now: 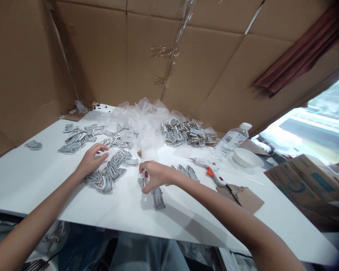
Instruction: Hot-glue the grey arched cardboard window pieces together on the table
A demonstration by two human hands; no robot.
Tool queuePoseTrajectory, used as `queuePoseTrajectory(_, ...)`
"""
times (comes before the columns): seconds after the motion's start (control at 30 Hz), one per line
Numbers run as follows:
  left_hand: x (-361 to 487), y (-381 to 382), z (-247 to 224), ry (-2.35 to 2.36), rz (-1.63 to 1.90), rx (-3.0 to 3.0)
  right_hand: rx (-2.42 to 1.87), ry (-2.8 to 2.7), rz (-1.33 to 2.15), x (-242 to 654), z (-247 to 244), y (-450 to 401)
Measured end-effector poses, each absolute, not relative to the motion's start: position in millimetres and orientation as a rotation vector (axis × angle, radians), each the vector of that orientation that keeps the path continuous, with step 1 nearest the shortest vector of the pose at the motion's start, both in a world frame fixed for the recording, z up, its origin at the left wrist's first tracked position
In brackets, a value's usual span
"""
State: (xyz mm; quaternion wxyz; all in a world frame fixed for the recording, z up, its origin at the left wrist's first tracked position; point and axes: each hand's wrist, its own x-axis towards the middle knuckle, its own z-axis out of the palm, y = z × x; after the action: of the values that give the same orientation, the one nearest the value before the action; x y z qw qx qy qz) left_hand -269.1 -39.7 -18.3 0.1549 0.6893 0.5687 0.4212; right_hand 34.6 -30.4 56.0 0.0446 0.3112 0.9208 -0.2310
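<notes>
My right hand (157,174) is closed in a pinch on a small grey arch-shaped piece (144,178), held on edge just over the white table (124,210). Close under that hand lies another grey arch-shaped piece (158,198), and several more (183,171) are lined up behind the wrist, partly covered. At the near pile of arch-shaped pieces (109,175), my left hand (92,161) hovers by the left side, fingers loosely curved and apart, with nothing visible in them. Some pieces in that pile show a brown-and-white patterned face.
Further piles of pieces lie at the back left (76,141) and back right (186,132), around crumpled clear plastic bags (147,116). To the right are a glue gun (214,174), a bottle (231,139), a white bowl (248,158) and a cardboard scrap (248,199). Cardboard walls (147,52) enclose the back.
</notes>
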Motion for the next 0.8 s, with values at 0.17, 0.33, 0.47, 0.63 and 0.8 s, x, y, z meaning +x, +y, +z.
queuePoseTrajectory(0.17,-270.5,-39.0,-19.6,1.647,1.197,1.969,1.083,2.745,-0.925,96.5,69.0,-47.3)
queuePoseTrajectory(0.33,-268.6,-40.4,-18.3,1.66,1.168,1.966,1.1,2.655,-1.028,138.1,61.7,-71.5)
queuePoseTrajectory(0.47,-268.6,-40.8,-18.7,1.662,1.164,1.965,1.123,2.655,-1.132,147.0,52.2,-76.6)
queuePoseTrajectory(0.63,-271.5,-37.7,-22.8,1.663,1.188,1.963,1.147,2.614,-1.042,152.2,50.5,-73.2)
queuePoseTrajectory(0.8,-269.7,-38.3,-20.5,1.654,1.193,1.972,1.129,2.68,-0.664,144.2,64.2,-78.2)
